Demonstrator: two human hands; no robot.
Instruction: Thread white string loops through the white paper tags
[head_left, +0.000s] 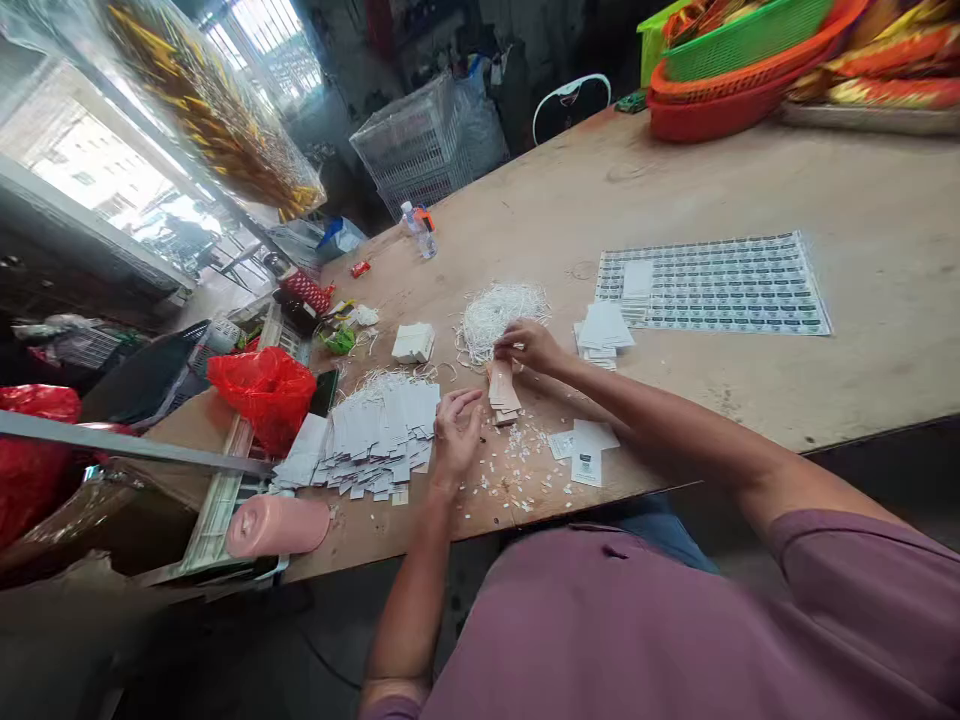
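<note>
My right hand [527, 345] curls narrow at tan cards [502, 388] beside white strings [499, 312], its hold unclear, my left hand [456, 428] loosely open nearby.

matt paper cards [379, 430], seemingly smooth wooden table [540, 220]

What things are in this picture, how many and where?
Table: one, tan, centre
String heap: one, white, centre
Strip stack: one, tan, centre
Cards: many, white, mostly left
Label sheet: one, greenish, right
Bottle: one, clear, far edge
Cylinder: one, pink, near left
Plastic bags: two, red, left
Hanging bag: one, clear, upper left
Baskets: several, green and red, far right
Crates: several, whitish, back
Chair: one, white-framed, back
Left hand: one, bare, beside cards
Right hand: one, bare, at strip stack
</note>
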